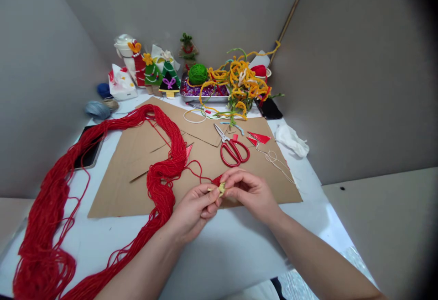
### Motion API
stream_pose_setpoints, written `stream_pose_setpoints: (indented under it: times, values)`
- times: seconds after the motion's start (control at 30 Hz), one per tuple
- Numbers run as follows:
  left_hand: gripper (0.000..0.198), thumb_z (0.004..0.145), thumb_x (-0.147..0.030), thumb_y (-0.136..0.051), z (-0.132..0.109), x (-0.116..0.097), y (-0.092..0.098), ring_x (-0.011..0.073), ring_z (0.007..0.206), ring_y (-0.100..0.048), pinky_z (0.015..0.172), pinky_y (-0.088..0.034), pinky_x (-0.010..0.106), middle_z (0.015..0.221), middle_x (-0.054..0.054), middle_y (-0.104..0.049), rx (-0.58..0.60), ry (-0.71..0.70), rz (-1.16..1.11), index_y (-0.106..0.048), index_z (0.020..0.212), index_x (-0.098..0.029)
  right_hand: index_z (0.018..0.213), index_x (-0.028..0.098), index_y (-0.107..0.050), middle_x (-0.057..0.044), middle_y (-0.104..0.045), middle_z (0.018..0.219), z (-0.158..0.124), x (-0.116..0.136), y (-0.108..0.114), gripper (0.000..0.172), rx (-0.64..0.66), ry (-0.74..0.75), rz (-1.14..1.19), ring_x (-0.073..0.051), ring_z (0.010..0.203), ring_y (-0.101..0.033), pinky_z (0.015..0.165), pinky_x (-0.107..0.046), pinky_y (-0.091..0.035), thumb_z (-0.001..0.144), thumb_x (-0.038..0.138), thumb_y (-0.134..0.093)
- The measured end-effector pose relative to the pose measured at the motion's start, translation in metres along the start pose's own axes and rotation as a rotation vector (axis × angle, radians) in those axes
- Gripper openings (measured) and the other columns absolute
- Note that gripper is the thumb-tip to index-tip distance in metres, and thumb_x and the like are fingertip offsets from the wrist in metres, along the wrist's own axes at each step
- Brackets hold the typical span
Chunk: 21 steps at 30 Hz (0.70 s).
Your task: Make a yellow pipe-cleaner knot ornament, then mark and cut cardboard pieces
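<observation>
My left hand [196, 208] and my right hand [248, 190] meet over the near edge of a cardboard sheet [137, 154]. Both pinch one small pale yellowish piece [221, 188] wrapped partly in red yarn. A thin red strand [195, 165] runs from that piece back to a big hank of red yarn [164, 172], which loops across the cardboard and off to the left. Red-handled scissors [232, 147] lie just beyond my right hand.
Red paper triangles [259, 138] and white string [273, 158] lie right of the scissors. At the back stand felt tree figures [160, 76], a tray with a green yarn ball [197, 74] and tangled orange cord [241, 83]. A dark tablet [89, 151] lies left.
</observation>
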<state>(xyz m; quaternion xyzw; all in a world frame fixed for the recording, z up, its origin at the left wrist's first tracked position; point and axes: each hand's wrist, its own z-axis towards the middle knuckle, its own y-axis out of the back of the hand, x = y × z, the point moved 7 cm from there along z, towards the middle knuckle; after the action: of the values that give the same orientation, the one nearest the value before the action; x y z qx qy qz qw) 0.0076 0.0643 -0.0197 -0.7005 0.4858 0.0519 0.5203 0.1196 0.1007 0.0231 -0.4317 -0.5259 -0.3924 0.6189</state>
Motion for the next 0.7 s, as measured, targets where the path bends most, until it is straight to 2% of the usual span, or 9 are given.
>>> stream_pose_setpoints:
  times: [0.1,0.17,0.27,0.37,0.4,0.47,0.57,0.7]
  values:
    - [0.015,0.073,-0.019,-0.071,-0.001,0.006,0.000,-0.0014,0.044,-0.030,0.039,-0.016,0.011,0.060,-0.002,-0.048,0.032,0.109,-0.101,-0.060,0.071,-0.009,0.072,0.020,-0.068,-0.003,-0.063,0.085,0.000,0.001,0.000,0.004,0.002,0.011,-0.004,-0.014,0.081,-0.061,0.077,-0.029,-0.049,0.074,0.019,-0.072]
    - [0.013,0.072,-0.017,-0.071,-0.001,0.007,0.000,-0.0014,0.045,-0.030,0.039,-0.016,0.010,0.062,-0.001,-0.048,0.032,0.133,-0.132,-0.060,0.073,-0.009,0.072,0.020,-0.068,-0.003,-0.063,0.085,0.000,0.002,0.000,0.004,0.006,0.026,-0.019,-0.014,0.082,-0.061,0.078,-0.030,-0.049,0.075,0.020,-0.071]
    - [0.014,0.074,-0.018,-0.070,-0.001,0.000,0.002,-0.0006,0.046,-0.031,0.040,-0.019,0.010,0.061,-0.002,-0.048,-0.015,-0.001,-0.074,-0.059,0.071,-0.011,0.080,0.022,-0.068,-0.004,-0.063,0.090,0.000,0.001,0.001,0.006,0.009,0.028,-0.014,-0.016,0.089,-0.060,0.082,-0.031,-0.048,0.075,0.021,-0.071]
    - [0.015,0.077,-0.023,-0.068,-0.001,-0.009,0.006,0.0004,0.047,-0.032,0.042,-0.021,0.012,0.060,-0.003,-0.048,-0.112,-0.180,0.012,-0.060,0.072,-0.012,0.106,0.026,-0.060,-0.005,-0.061,0.104,0.000,-0.009,0.002,0.037,0.007,-0.080,0.070,-0.015,0.087,-0.060,0.076,-0.029,-0.050,0.071,0.025,-0.075]
    - [0.015,0.077,-0.024,-0.068,-0.001,-0.010,0.008,0.0006,0.047,-0.032,0.042,-0.022,0.012,0.059,-0.004,-0.048,-0.144,-0.218,0.029,-0.060,0.073,-0.012,0.109,0.026,-0.057,-0.005,-0.061,0.103,0.000,-0.012,0.002,0.043,0.009,-0.124,0.090,-0.015,0.083,-0.060,0.073,-0.028,-0.050,0.071,0.027,-0.075]
    - [0.016,0.077,-0.026,-0.069,-0.001,-0.009,0.010,0.0009,0.047,-0.033,0.043,-0.023,0.013,0.058,-0.004,-0.048,-0.202,-0.266,0.050,-0.061,0.073,-0.012,0.104,0.024,-0.059,-0.004,-0.061,0.095,0.000,-0.015,-0.002,0.036,0.029,-0.164,0.079,-0.014,0.078,-0.059,0.071,-0.027,-0.050,0.072,0.030,-0.074]
    - [0.019,0.072,-0.029,-0.072,0.000,-0.004,0.011,0.0021,0.047,-0.037,0.044,-0.026,0.014,0.058,-0.003,-0.052,-0.268,-0.285,0.080,-0.062,0.074,-0.013,0.085,0.019,-0.066,-0.004,-0.059,0.088,0.001,-0.011,-0.005,0.014,0.019,-0.103,-0.051,-0.015,0.083,-0.059,0.078,-0.029,-0.047,0.077,0.031,-0.068]
    - [0.022,0.074,-0.033,-0.069,0.000,0.001,0.003,0.0051,0.047,-0.042,0.047,-0.033,0.018,0.053,-0.002,-0.054,-0.233,-0.240,0.246,-0.063,0.069,-0.013,0.079,0.018,-0.065,-0.004,-0.058,0.087,-0.001,-0.004,-0.002,0.012,-0.036,-0.026,-0.223,-0.015,0.082,-0.058,0.077,-0.029,-0.046,0.085,0.026,-0.060]
